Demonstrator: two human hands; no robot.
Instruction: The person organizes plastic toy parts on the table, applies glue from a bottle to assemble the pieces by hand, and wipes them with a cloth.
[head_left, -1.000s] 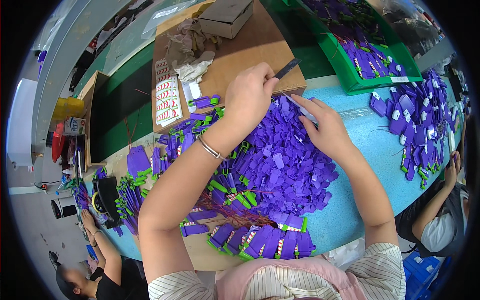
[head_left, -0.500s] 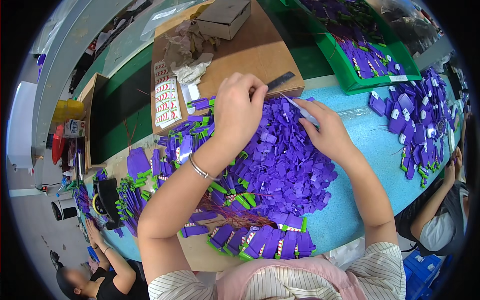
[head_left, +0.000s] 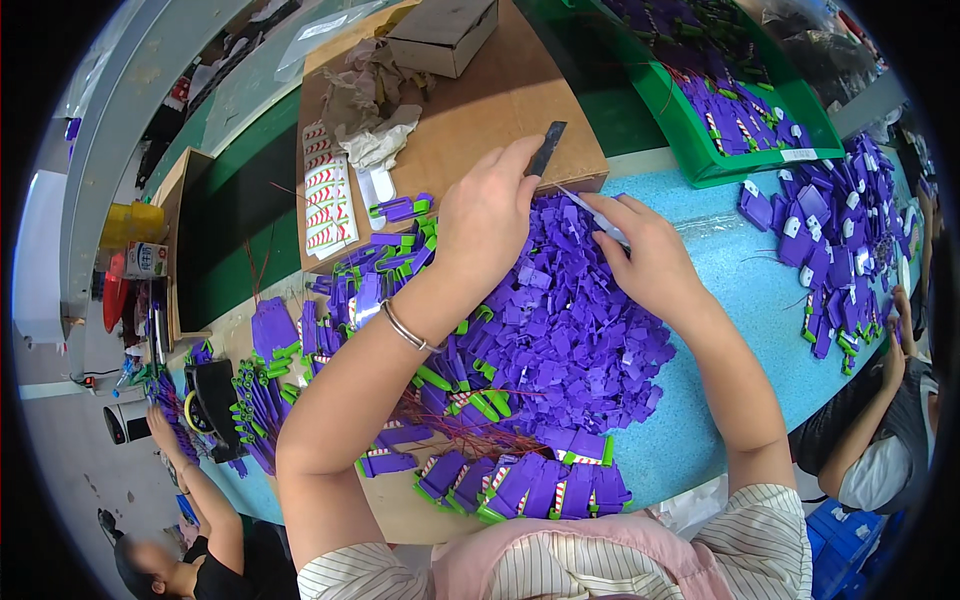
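Note:
My left hand [head_left: 487, 215] is closed on a narrow dark flat strip [head_left: 547, 147] that sticks up past the fingertips. My right hand [head_left: 648, 258] grips a slim pale tool [head_left: 603, 218], its pointed tip toward the left hand; I cannot tell if it is tweezers or a knife. Both hands are over the far end of a large heap of small purple plastic pieces [head_left: 570, 330]. Purple-and-green parts with striped stickers [head_left: 530, 485] lie in a row near my body. A sheet of red-striped stickers [head_left: 328, 200] rests on the wooden board beyond my left hand.
The wooden board [head_left: 520, 85] carries crumpled paper [head_left: 375, 125] and a small box [head_left: 443, 35]. A green tray [head_left: 735, 172] of purple parts stands at far right, with more purple pieces [head_left: 815, 225] beside it. Co-workers' arms [head_left: 205, 495] show at both sides.
The dark strip in my left hand has swung from slanting right to more upright. My right hand has shifted slightly. The co-worker at lower left has moved a hand upward.

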